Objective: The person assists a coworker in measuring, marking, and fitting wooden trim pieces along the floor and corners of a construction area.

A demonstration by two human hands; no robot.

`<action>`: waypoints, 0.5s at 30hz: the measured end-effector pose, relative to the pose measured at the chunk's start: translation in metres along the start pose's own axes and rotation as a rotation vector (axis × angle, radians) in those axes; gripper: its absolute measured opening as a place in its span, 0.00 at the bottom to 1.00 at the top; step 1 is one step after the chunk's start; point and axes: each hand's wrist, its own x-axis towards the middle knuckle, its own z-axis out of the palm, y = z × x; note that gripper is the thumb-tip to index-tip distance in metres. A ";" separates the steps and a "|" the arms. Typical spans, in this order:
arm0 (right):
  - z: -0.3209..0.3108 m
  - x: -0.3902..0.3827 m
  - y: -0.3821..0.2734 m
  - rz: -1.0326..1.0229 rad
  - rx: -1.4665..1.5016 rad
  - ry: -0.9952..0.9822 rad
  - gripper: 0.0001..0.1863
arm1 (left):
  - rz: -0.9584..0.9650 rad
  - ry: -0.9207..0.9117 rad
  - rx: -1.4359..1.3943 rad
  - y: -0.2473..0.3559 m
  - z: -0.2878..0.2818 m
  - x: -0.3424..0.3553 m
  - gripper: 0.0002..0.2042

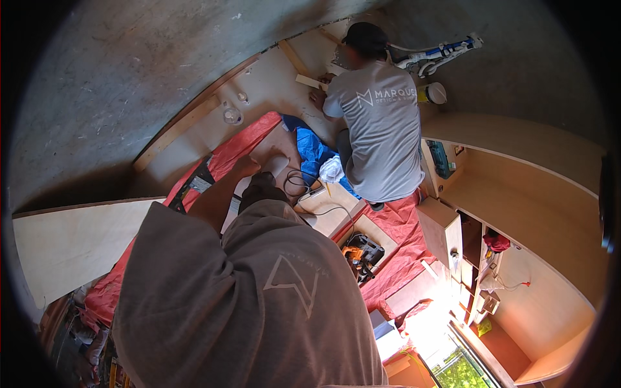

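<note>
My grey-brown shirt [246, 304] fills the lower middle, and my left arm stretches forward from its sleeve. My left hand [246, 166] looks curled closed beside a dark shape in front of my waist. Whatever it may hold is too dim to make out. My right hand is hidden behind my torso or out of frame. Just beyond the left hand lies a brown board [281, 145], with a dark cable [294, 187] looping near it. Farther off, a co-worker [381, 129] in a grey T-shirt crouches at the wall, hands at a pale wood strip [310, 82].
Red sheeting [404, 223] covers much of the floor. A blue tarp [312, 152] and an orange power tool [354, 252] lie between us. A clear bottle [231, 115] stands by the wall. Open wooden cabinets [517, 187] line the right; a plywood panel [84, 242] stands left.
</note>
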 end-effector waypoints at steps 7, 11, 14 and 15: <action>0.005 -0.009 -0.004 -0.019 0.033 0.008 0.26 | -0.029 0.012 -0.044 0.002 -0.003 -0.003 0.12; 0.006 -0.013 -0.006 -0.046 -0.005 0.019 0.27 | -0.083 0.006 -0.099 0.002 -0.003 -0.003 0.11; 0.007 -0.013 -0.006 -0.052 -0.023 0.010 0.27 | -0.068 0.000 -0.079 0.004 -0.004 -0.004 0.12; 0.007 -0.013 -0.006 -0.043 -0.026 0.002 0.27 | -0.068 0.000 -0.079 0.003 -0.004 -0.004 0.12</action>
